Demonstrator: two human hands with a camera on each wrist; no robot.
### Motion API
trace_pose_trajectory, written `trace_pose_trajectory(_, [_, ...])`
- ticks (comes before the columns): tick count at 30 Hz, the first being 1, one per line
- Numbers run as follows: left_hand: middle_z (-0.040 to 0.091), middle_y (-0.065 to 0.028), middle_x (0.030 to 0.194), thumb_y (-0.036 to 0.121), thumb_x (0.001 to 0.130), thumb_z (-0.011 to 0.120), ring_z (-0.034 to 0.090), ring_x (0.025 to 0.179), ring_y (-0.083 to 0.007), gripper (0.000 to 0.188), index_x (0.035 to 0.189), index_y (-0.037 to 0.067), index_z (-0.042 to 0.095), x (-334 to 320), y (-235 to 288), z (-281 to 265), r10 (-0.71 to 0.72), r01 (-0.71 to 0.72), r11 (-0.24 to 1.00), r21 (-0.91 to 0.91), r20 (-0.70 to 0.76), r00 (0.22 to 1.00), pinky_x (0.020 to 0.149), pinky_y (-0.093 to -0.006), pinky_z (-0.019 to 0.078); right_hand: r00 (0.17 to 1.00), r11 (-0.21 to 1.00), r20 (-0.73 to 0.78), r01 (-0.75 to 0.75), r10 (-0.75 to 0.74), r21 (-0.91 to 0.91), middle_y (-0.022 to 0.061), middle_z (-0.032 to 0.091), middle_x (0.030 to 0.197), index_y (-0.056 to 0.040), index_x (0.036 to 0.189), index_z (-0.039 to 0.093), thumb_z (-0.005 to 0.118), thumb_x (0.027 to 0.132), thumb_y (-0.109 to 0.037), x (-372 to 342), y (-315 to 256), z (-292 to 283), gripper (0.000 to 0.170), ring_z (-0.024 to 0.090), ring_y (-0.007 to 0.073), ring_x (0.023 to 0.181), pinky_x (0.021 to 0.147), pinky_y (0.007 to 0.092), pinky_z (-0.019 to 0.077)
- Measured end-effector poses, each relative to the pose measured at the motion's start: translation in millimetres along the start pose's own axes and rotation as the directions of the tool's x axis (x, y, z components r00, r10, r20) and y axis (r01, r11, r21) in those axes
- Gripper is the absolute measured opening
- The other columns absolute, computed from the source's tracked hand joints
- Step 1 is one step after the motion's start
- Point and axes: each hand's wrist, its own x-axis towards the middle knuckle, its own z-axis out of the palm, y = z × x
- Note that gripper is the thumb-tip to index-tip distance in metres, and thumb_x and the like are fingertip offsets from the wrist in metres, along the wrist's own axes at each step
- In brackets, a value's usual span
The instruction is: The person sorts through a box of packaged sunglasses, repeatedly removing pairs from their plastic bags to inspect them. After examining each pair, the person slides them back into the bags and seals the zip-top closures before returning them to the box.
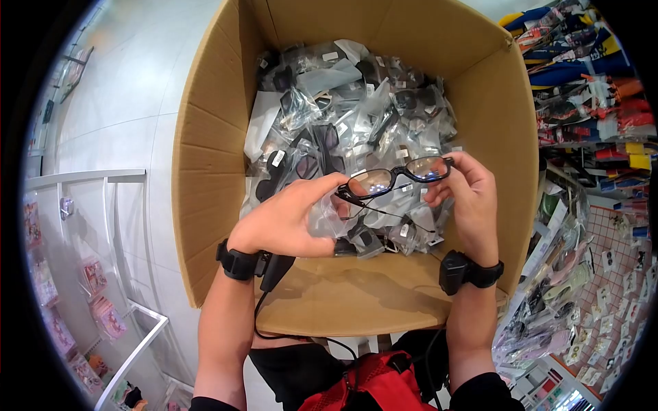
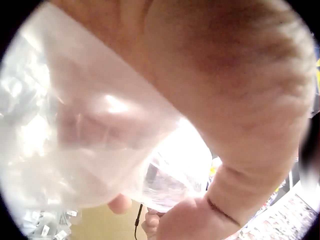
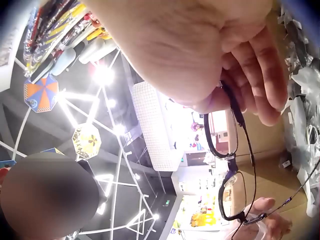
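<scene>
We've got the glasses spanning 2 hands, long axis roughly along the carton's near edge, right hand pinching 1 end, left hand gripping a clear bag by the other.

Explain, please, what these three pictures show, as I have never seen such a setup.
No machine here: a person works with a bare left hand and a bare right hand, wearing black wrist-mounted cameras. The head picture looks down from a head-worn camera. The left wrist picture shows that hand with a clear plastic bag; the right wrist picture looks past the right hand toward ceiling lights. Below is an open brown cardboard box holding a heap of eyewear in clear plastic packets. The right hand grips black-framed glasses with transparent lenses by one end; the left hand holds the bag near their other end.
</scene>
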Motion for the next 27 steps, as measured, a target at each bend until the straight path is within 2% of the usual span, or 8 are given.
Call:
trace_pose_trajectory(6, [0.066,-0.0147,0.098,0.012,0.065,0.065,0.065,0.092,-0.0276,0.063,0.126,0.002,0.055,6,-3,4,0.037,-0.038,0.999,-0.015,-0.049,0.998,0.087,-0.0356,0.0500,0.993,0.991,0.004,0.121,-0.121,-0.059,0.0028,0.067,0.083,0.0019,0.098,0.066,0.061,0.093,-0.008,-11,-3,16,0.012,0.065,0.0091,0.067,0.060,0.0239,0.0514])
trace_pose_trajectory(8, [0.065,-0.0164,0.099,0.012,0.066,0.065,0.064,0.093,-0.0328,0.061,0.125,0.004,0.055,7,4,3,-0.080,0.076,0.984,0.161,0.019,0.997,0.085,-0.0384,0.0501,0.981,0.959,0.123,0.173,-0.148,-0.222,0.0052,0.068,0.087,0.0018,0.099,0.067,0.065,0.088,-0.005,-10,-3,15,0.013,0.065,0.0109,0.070,0.062,0.0249,0.0516])
trace_pose_trajectory(12, [0.064,-0.0185,0.099,0.012,0.066,0.066,0.063,0.093,-0.0369,0.060,0.124,0.004,0.055,7,-3,13,0.001,0.003,0.977,0.215,-0.019,1.000,0.083,-0.0414,0.0497,0.823,0.720,0.391,0.558,-0.413,-0.412,0.0095,0.068,0.094,-0.0021,0.102,0.071,0.071,0.082,-0.006,-10,-6,34,0.020,0.065,0.0200,0.080,0.068,0.0289,0.0505])
trace_pose_trajectory(15, [0.064,-0.0192,0.099,0.012,0.066,0.067,0.063,0.093,-0.0373,0.060,0.124,0.003,0.054,8,-1,12,-0.044,0.044,0.978,0.203,-0.003,0.999,0.084,-0.0424,0.0496,0.743,0.622,0.360,0.669,-0.564,-0.408,0.0082,0.069,0.094,-0.0032,0.102,0.072,0.073,0.082,-0.007,-10,-10,32,0.021,0.064,0.0175,0.079,0.068,0.0288,0.0499])
trace_pose_trajectory(17, [0.064,-0.0186,0.099,0.012,0.066,0.067,0.063,0.092,-0.0360,0.060,0.123,0.002,0.053,9,-7,12,0.099,-0.076,0.971,0.228,-0.089,0.991,0.084,-0.0413,0.0497,0.877,0.795,0.067,0.461,-0.475,-0.394,0.0068,0.069,0.094,-0.0034,0.103,0.072,0.074,0.083,-0.008,-8,-7,15,0.021,0.063,0.0148,0.078,0.067,0.0278,0.0496])
trace_pose_trajectory(20, [0.064,-0.0178,0.100,0.012,0.065,0.068,0.063,0.092,-0.0346,0.059,0.121,0.001,0.053,10,1,10,0.049,-0.026,0.980,0.197,-0.114,0.992,0.084,-0.0399,0.0498,0.912,0.896,-0.033,0.395,-0.409,-0.203,0.0052,0.069,0.093,-0.0033,0.103,0.072,0.075,0.083,-0.010,-12,-3,15,0.021,0.062,0.0125,0.078,0.066,0.0278,0.0494])
trace_pose_trajectory(25, [0.063,-0.0158,0.100,0.012,0.065,0.068,0.062,0.091,-0.0332,0.058,0.120,0.001,0.054,11,0,13,0.115,-0.082,0.976,0.201,-0.157,0.981,0.082,-0.0386,0.0496,0.862,0.866,0.365,0.448,-0.352,-0.224,0.0088,0.069,0.096,-0.0041,0.115,0.071,0.078,0.081,-0.015,-21,-10,44,0.036,0.065,0.0194,0.082,0.069,0.0301,0.0512])
trace_pose_trajectory(27, [0.063,-0.0152,0.100,0.012,0.065,0.068,0.062,0.091,-0.0328,0.057,0.120,0.002,0.054,12,-2,13,0.152,-0.116,0.970,0.214,-0.164,0.975,0.082,-0.0386,0.0495,0.685,0.683,0.500,0.694,-0.530,-0.226,0.0106,0.068,0.103,-0.0055,0.120,0.070,0.081,0.079,-0.019,-18,-8,49,0.045,0.065,0.0256,0.089,0.073,0.0339,0.0518])
